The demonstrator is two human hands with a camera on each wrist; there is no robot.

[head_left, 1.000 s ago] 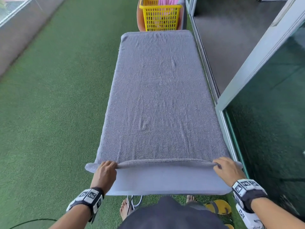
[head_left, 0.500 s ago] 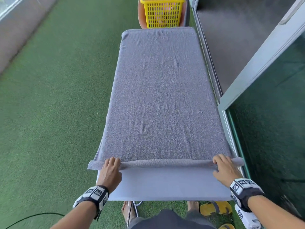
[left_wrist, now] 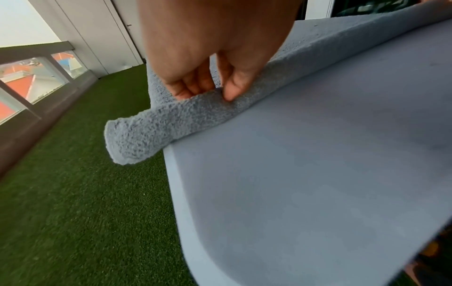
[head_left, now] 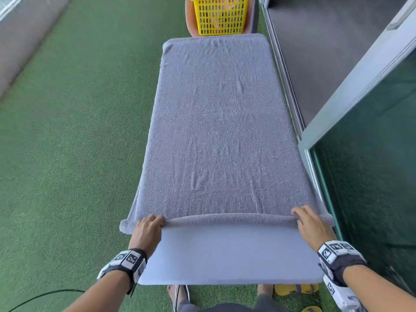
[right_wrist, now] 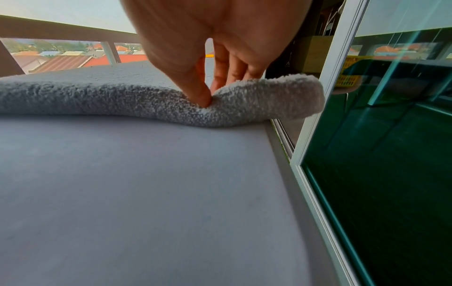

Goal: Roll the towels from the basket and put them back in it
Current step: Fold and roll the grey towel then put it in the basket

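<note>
A grey towel lies spread lengthwise over a long grey table. Its near edge is turned into a thin roll across the table's width. My left hand pinches the roll's left end between thumb and fingers, and that end sticks out past the table's side. My right hand pinches the roll's right end the same way. The yellow basket stands beyond the far end of the table, with something pink faintly visible through its mesh.
Green artificial turf covers the floor to the left. A sliding glass door with a pale frame runs close along the table's right side. A black cable lies on the turf by my feet; yellow sandals sit under the near edge.
Both hands have pushed the rolled edge a little farther from me, so the roll is a bit thicker and more bare table shows in front of it.
</note>
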